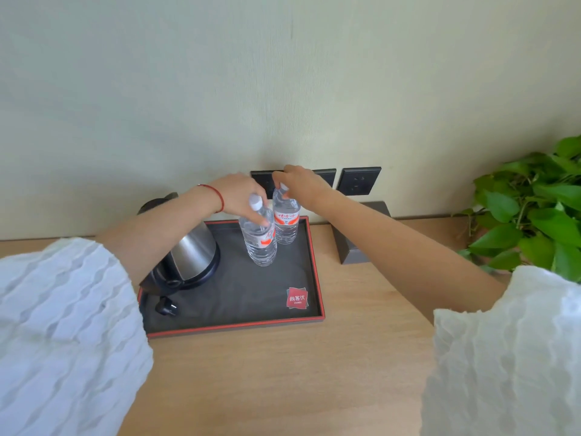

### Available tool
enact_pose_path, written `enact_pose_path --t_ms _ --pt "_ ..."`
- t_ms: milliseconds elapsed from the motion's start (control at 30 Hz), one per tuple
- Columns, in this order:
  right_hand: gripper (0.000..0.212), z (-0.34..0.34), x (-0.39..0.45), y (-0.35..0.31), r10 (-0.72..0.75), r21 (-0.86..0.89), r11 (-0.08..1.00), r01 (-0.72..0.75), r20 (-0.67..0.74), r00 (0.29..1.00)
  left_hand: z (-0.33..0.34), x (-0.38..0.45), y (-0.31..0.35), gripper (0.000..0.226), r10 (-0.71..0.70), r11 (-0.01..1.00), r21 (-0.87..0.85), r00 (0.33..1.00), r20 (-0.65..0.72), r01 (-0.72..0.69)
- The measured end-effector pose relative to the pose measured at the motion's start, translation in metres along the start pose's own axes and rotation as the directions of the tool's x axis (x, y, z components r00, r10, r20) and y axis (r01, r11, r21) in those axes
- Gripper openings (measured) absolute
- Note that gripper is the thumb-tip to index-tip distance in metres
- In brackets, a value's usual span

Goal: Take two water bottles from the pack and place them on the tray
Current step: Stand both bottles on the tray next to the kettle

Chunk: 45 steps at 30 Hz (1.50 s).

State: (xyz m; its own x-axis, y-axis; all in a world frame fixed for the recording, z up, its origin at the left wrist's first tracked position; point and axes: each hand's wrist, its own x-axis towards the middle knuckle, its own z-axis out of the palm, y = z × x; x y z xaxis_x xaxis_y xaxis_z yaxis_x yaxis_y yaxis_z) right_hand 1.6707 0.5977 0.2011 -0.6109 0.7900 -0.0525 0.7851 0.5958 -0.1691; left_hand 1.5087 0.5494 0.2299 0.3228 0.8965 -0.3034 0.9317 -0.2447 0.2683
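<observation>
Two clear water bottles with red-and-white labels and white caps stand at the back right of a dark tray [239, 325] with a red rim. The nearer bottle [259, 240] leans slightly left; my left hand [239, 196] wraps its upper part from behind. The farther bottle [285, 223] stands upright near the tray's back edge, and my right hand [297, 184] pinches its cap with the fingertips. The two bottles almost touch. No pack of bottles is in view.
A steel electric kettle [188, 256] with its black plug [165, 308] fills the tray's left side. A red logo card [297, 298] lies at the tray's front right. A dark grey block [352, 243] stands right of the tray, a leafy plant [534, 209] at far right, wall sockets [358, 180] behind.
</observation>
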Motion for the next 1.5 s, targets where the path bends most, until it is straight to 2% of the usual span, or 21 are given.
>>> enact_pose_path --t_ms 133,200,367,467,533,667,833,1033,1300,1400,1500 --pt "0.021 -0.003 -0.003 -0.003 0.010 -0.004 1.000 -0.010 0.003 1.000 0.007 0.001 0.014 0.038 -0.075 0.996 0.034 0.974 -0.212 0.084" --pt "0.021 -0.003 -0.003 -0.004 0.027 0.013 1.000 -0.027 0.015 1.000 0.005 0.005 0.014 0.041 -0.083 0.996 0.018 0.962 -0.259 0.091" --pt "0.030 -0.007 -0.008 -0.005 0.057 0.117 0.991 -0.062 0.041 0.998 0.007 0.010 0.006 0.045 -0.065 0.998 -0.002 0.951 -0.301 0.067" --pt "0.014 -0.007 -0.007 -0.004 0.089 0.152 0.983 -0.098 0.062 0.994 0.008 0.012 0.000 0.042 -0.037 0.999 -0.030 0.946 -0.322 0.029" --pt "0.010 -0.007 -0.004 -0.004 0.086 0.113 0.989 -0.091 0.053 0.995 0.008 0.014 -0.003 0.039 -0.017 0.999 -0.031 0.946 -0.323 0.007" --pt "0.022 -0.005 -0.003 -0.003 0.014 -0.011 1.000 -0.014 0.012 1.000 0.007 0.018 -0.005 0.039 0.003 0.999 -0.051 0.949 -0.314 -0.020" --pt "0.021 -0.005 -0.005 0.000 -0.020 -0.017 1.000 0.020 0.002 1.000 0.007 0.023 -0.005 0.042 -0.005 0.997 -0.071 0.947 -0.321 -0.018" --pt "0.019 -0.013 -0.012 -0.001 -0.097 -0.041 0.994 0.098 0.017 0.995 0.012 0.021 -0.010 0.043 -0.041 0.990 -0.142 0.933 -0.358 -0.011" --pt "0.021 -0.023 -0.013 -0.006 -0.057 -0.006 0.998 0.057 0.062 0.996 0.022 0.021 -0.011 0.044 -0.066 0.977 -0.212 0.903 -0.424 -0.029" --pt "0.022 -0.024 -0.014 -0.008 -0.031 -0.001 1.000 0.031 0.060 0.998 0.028 0.019 -0.011 0.051 -0.105 0.958 -0.284 0.881 -0.461 -0.034" --pt "0.027 -0.018 -0.018 -0.009 0.013 -0.003 1.000 -0.013 0.041 0.999 0.039 0.013 -0.012 0.067 -0.203 0.897 -0.442 0.875 -0.439 -0.014"
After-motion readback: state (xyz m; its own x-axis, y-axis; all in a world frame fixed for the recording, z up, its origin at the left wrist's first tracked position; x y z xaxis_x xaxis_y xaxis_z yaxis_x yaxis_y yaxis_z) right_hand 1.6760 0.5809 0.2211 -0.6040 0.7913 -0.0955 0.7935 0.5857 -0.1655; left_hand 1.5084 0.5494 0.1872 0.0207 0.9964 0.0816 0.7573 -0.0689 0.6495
